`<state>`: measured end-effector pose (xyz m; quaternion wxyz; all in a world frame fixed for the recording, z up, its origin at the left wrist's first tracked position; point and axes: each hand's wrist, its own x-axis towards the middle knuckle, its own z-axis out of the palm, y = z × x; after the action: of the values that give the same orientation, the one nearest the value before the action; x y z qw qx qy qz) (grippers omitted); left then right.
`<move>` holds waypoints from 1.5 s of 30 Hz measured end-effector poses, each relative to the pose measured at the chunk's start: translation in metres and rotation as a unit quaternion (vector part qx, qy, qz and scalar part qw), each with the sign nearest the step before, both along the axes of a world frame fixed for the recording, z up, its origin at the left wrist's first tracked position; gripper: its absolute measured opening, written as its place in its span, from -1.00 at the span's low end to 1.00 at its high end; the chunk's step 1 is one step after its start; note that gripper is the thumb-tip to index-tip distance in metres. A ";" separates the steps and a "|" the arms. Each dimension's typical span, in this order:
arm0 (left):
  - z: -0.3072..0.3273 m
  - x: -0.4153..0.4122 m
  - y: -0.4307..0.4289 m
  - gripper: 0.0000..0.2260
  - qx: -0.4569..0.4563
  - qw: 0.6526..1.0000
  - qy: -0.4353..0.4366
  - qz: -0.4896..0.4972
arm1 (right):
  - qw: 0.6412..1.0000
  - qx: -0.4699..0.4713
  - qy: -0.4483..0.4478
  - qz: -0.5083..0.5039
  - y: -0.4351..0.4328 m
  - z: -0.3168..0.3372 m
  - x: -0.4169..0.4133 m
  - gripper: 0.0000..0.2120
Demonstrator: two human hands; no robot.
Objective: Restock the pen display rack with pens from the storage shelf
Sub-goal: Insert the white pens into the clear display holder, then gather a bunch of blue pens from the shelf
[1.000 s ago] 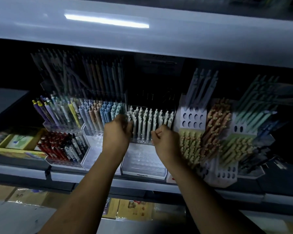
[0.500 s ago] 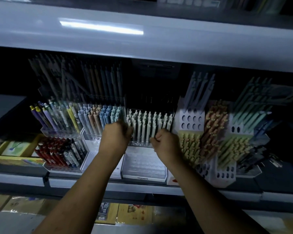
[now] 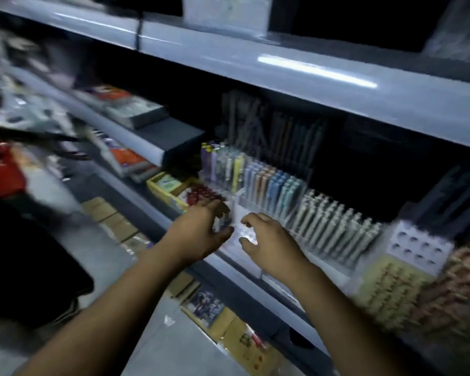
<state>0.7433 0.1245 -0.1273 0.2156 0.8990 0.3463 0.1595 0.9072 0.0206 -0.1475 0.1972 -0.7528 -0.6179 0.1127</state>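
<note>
A clear pen display rack (image 3: 239, 204) stands on the middle shelf, with pastel pens (image 3: 269, 185) in its back rows and white pens (image 3: 337, 223) to the right. My left hand (image 3: 201, 232) hovers at the rack's front left, beside the red pens (image 3: 201, 192), fingers loosely curled with nothing seen in them. Over the rack's empty front slots (image 3: 246, 236), my right hand (image 3: 269, 242) has its fingers bent downward, and I see no pen in it. The view is blurred.
A white holed rack (image 3: 418, 245) and rows of yellow and orange pens (image 3: 391, 289) fill the right. A yellow box (image 3: 168, 185) sits left of the red pens. A shelf (image 3: 282, 66) overhangs the rack. Packets (image 3: 209, 308) lie on the lower shelf. A person in red (image 3: 0, 169) stands at far left.
My view has swung left and tilted. Both hands have drawn back from the white pens toward the rack's front left and loosened from fists to spread fingers.
</note>
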 end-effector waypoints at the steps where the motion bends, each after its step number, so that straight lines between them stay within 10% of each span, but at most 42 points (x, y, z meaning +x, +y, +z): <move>1: 0.000 -0.022 -0.001 -0.63 0.002 1.000 0.014 0.021 | 1.000 -0.010 -0.003 0.027 0.009 0.001 -0.015 -0.62; 26: 0.035 -0.724 -0.055 -0.86 -0.003 0.913 0.063 0.403 | 0.920 0.012 -0.035 0.389 0.110 0.082 -0.689 -0.66; 31: 0.045 -0.827 -0.008 -0.61 -0.013 0.892 0.053 0.449 | 0.909 0.012 -0.002 0.416 0.169 0.083 -0.798 -0.75; 45: 0.064 -1.029 0.231 -0.75 -0.006 0.846 0.052 0.531 | 0.887 0.009 0.022 0.461 0.449 0.096 -1.023 -0.58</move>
<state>-0.2858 0.3556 -0.0629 0.0848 0.5832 0.7825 0.2010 -0.1162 0.4699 -0.0519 0.1429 -0.3784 -0.8920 0.2019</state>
